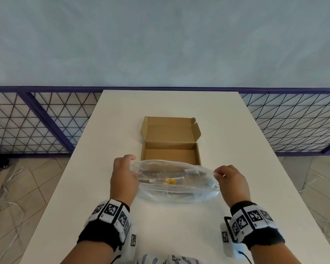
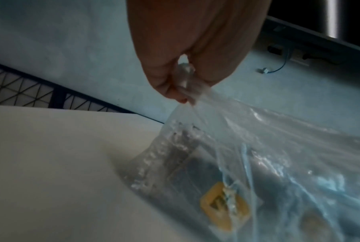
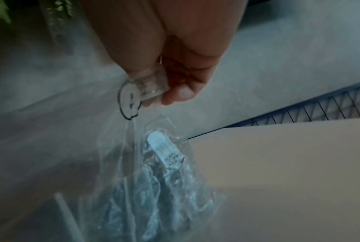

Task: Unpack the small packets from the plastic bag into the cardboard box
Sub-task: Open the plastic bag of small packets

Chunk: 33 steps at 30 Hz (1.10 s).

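On the left, the left hand [image 1: 124, 176] has its fingers [image 2: 170, 85] curled tight, pinching a bunched corner of the clear plastic bag [image 1: 176, 182]. From those fingers the bag runs straight across to the right, its long axis stretched side to side between the two hands, its belly sagging down toward the white table [image 1: 179, 225]. Inside, just right of the left fingers, the small packets [image 1: 166, 181] lie jumbled, one showing a yellow label; how many there are, I cannot tell. Over on the right, the right hand [image 1: 231, 180] pinches the other end, thumb and fingers [image 3: 181, 93] closed on a strip of plastic by a printed black outline. And here is what counts: the cardboard box [image 1: 171, 147] sits open just beyond both sets of fingertips, lid flap thrown back away from the person, about equally close to either hand. Looks to me as if the bag must be opened next; the box appears empty.
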Available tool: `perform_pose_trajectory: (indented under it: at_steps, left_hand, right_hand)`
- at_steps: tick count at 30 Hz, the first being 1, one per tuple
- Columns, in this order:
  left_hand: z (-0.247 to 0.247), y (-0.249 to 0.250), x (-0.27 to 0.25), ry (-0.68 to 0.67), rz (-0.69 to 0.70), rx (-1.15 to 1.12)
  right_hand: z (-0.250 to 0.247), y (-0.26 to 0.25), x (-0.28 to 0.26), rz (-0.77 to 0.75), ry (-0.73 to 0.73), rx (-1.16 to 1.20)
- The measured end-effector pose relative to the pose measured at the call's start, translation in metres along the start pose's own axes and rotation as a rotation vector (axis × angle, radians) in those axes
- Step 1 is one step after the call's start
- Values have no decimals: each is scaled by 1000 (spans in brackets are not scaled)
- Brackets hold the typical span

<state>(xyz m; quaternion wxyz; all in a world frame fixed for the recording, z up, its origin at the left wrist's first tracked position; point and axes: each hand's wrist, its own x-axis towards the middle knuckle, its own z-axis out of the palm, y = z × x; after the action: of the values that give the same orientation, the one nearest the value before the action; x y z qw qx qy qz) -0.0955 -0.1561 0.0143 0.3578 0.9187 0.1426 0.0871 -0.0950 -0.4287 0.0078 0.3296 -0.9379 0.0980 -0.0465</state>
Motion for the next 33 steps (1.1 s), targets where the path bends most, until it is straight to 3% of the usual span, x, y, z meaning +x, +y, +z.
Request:
perform_pose_trajectory:
  at_steps: [3, 6, 8, 11, 13, 16, 22, 30, 33]
  left_hand:
    - [-1, -6, -1, 38, 59, 102]
    - [-6, -9, 3, -17, 42, 4]
    - [-8, -11, 10, -119, -97, -229]
    - [-5, -17, 17, -194, -424, -663]
    - [-3, -16, 17, -231, -584, -893]
    - [-3, -14, 15, -266, -664, -1018]
    - [-9, -24, 12, -327, -534, -912]
    - [-6, -30, 8, -302, -682, -898]
    - [-7, -30, 6, -339, -676, -893]
  right_hand:
    - [-6, 3, 3, 57, -15, 98]
    - [-9, 5, 6, 141, -126, 245]
    - [-6, 10, 7, 226, -186, 453]
    - [0, 18, 8, 422, -175, 935]
    - [4, 20, 8, 509, -141, 1058]
    - [7, 18, 7, 512, -115, 1002]
    - [-4, 22, 5, 450, -242, 709]
    - [-8, 20, 2, 422, -421, 777]
    - [-9, 25, 4, 432, -441, 675]
